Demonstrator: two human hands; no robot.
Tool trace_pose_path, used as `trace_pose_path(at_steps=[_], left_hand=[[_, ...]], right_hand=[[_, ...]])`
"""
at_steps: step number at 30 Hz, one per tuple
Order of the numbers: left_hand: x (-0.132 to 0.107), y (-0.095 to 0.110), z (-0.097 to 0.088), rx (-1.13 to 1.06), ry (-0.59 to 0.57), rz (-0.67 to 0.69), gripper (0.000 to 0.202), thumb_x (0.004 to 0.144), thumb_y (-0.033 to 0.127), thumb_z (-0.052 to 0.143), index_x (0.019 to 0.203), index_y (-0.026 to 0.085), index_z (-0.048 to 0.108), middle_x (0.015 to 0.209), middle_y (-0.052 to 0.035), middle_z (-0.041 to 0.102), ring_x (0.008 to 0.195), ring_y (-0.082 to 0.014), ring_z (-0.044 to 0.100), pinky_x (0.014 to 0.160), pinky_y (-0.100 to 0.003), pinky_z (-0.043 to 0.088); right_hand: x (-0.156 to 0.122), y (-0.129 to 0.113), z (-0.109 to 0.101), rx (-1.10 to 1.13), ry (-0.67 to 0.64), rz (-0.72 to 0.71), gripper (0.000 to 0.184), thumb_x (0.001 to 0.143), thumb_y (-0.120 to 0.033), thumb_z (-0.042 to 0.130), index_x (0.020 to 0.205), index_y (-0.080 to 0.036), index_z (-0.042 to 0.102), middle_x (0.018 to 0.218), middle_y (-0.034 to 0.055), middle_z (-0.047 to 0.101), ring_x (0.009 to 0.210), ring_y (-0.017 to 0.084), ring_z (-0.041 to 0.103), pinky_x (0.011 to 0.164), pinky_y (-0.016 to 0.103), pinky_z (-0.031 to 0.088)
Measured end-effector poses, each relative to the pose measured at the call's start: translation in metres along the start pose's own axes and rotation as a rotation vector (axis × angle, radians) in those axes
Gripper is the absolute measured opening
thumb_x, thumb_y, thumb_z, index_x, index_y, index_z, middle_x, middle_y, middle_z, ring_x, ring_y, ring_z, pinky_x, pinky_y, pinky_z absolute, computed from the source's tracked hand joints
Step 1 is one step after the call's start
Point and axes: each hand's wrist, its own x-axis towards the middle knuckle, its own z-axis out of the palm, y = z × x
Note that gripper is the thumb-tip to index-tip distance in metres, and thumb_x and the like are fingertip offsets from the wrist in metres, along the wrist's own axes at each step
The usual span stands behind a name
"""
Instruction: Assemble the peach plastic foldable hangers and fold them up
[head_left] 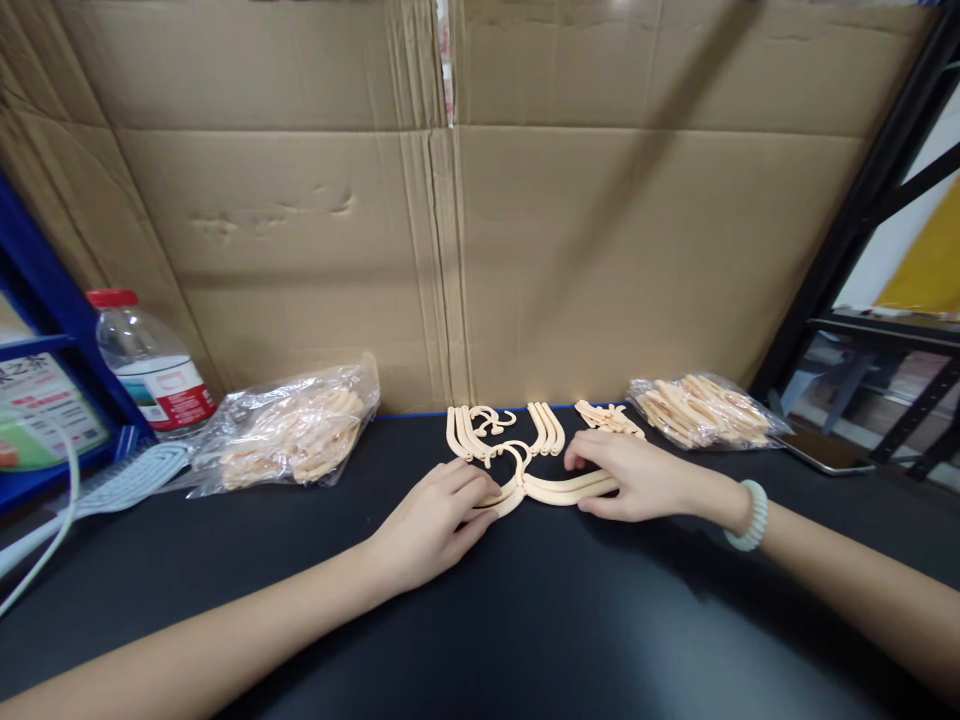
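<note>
My left hand and right hand both have fingers clamped on this cream curved plastic hanger, roughly midway along the back edge of the black worktop; imo keep both sides level and press evenly mid-hanger. Red-and-white label on the clear red-capped plastic bottle? Too blurry to read, sorry

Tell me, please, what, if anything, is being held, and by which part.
A cream hanger is held by its two curved arms: left grip on one, right grip toward the other's outer end.
</note>
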Motion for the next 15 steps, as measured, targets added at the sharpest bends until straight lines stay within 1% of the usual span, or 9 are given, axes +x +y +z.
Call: trace_pose_path(at_steps=[1, 3, 5, 7, 8, 10, 12, 15], left_hand=[[0.000, 0.000, 0.000, -0.001, -0.004, 0.000, 0.013, 0.094, 0.019, 0.049, 0.104, 0.019, 0.057, 0.098, -0.0073, 0.065, 0.091, -0.0228, 0.058, 0.081, -0.038, 0.048], [0.001, 0.000, 0.000, -0.003, -0.009, -0.003, 0.014, 0.093, 0.021, 0.052, 0.106, 0.019, 0.057, 0.099, -0.0077, 0.065, 0.093, -0.0235, 0.058, 0.082, -0.038, 0.048], [0.001, 0.000, 0.000, -0.005, -0.013, -0.011, 0.015, 0.091, 0.022, 0.054, 0.106, 0.020, 0.058, 0.099, -0.0077, 0.065, 0.092, -0.0235, 0.059, 0.082, -0.038, 0.049], [0.002, 0.001, 0.000, -0.006, -0.021, -0.016, 0.016, 0.091, 0.021, 0.054, 0.107, 0.019, 0.058, 0.099, -0.0076, 0.065, 0.091, -0.0231, 0.059, 0.081, -0.037, 0.049], [0.002, 0.001, 0.000, -0.006, -0.024, -0.016, 0.018, 0.091, 0.020, 0.054, 0.108, 0.019, 0.058, 0.099, -0.0076, 0.065, 0.091, -0.0229, 0.059, 0.081, -0.037, 0.049], [0.002, 0.001, 0.000, -0.003, -0.027, -0.015, 0.019, 0.090, 0.020, 0.054, 0.109, 0.019, 0.058, 0.099, -0.0074, 0.065, 0.091, -0.0228, 0.059, 0.081, -0.037, 0.049], [0.002, 0.001, 0.000, 0.003, -0.029, -0.016, 0.017, 0.090, 0.020, 0.054, 0.107, 0.019, 0.058, 0.098, -0.0073, 0.065, 0.091, -0.0229, 0.060, 0.080, -0.037, 0.049], [0.002, 0.001, 0.000, 0.012, -0.027, -0.019, 0.014, 0.090, 0.021, 0.054, 0.103, 0.018, 0.059, 0.097, -0.0072, 0.065, 0.089, -0.0230, 0.060, 0.079, -0.038, 0.048]], right_hand=[[0.000, -0.003, 0.002, -0.016, 0.040, -0.042, 0.035, 0.077, -0.028, 0.065, 0.108, -0.015, 0.060, 0.106, 0.0108, 0.063, 0.095, 0.025, 0.058, 0.083, 0.039, 0.047], [0.001, -0.007, 0.008, -0.030, 0.090, -0.152, 0.054, 0.084, -0.035, 0.062, 0.132, -0.016, 0.048, 0.130, 0.0139, 0.055, 0.117, 0.029, 0.050, 0.099, 0.045, 0.041], [0.002, -0.010, 0.015, -0.037, 0.078, -0.236, 0.061, 0.092, -0.036, 0.053, 0.146, -0.020, 0.031, 0.145, 0.0116, 0.044, 0.134, 0.027, 0.037, 0.109, 0.046, 0.033], [0.003, -0.013, 0.022, -0.054, 0.041, -0.272, 0.059, 0.097, -0.033, 0.045, 0.151, -0.022, 0.023, 0.151, 0.0076, 0.037, 0.141, 0.025, 0.026, 0.113, 0.046, 0.027], [0.004, -0.014, 0.024, -0.064, 0.027, -0.280, 0.057, 0.099, -0.031, 0.042, 0.151, -0.023, 0.022, 0.152, 0.0060, 0.036, 0.142, 0.024, 0.024, 0.114, 0.046, 0.026], [0.005, -0.016, 0.028, -0.081, 0.016, -0.288, 0.053, 0.099, -0.026, 0.039, 0.150, -0.024, 0.025, 0.152, 0.0043, 0.038, 0.142, 0.024, 0.024, 0.114, 0.046, 0.026], [0.006, -0.019, 0.029, -0.104, 0.034, -0.281, 0.049, 0.099, -0.024, 0.039, 0.148, -0.023, 0.031, 0.148, 0.0056, 0.043, 0.140, 0.025, 0.029, 0.113, 0.047, 0.028], [0.008, -0.022, 0.029, -0.144, 0.067, -0.261, 0.041, 0.099, -0.026, 0.042, 0.139, -0.018, 0.044, 0.138, 0.0107, 0.052, 0.131, 0.026, 0.040, 0.110, 0.046, 0.034]])
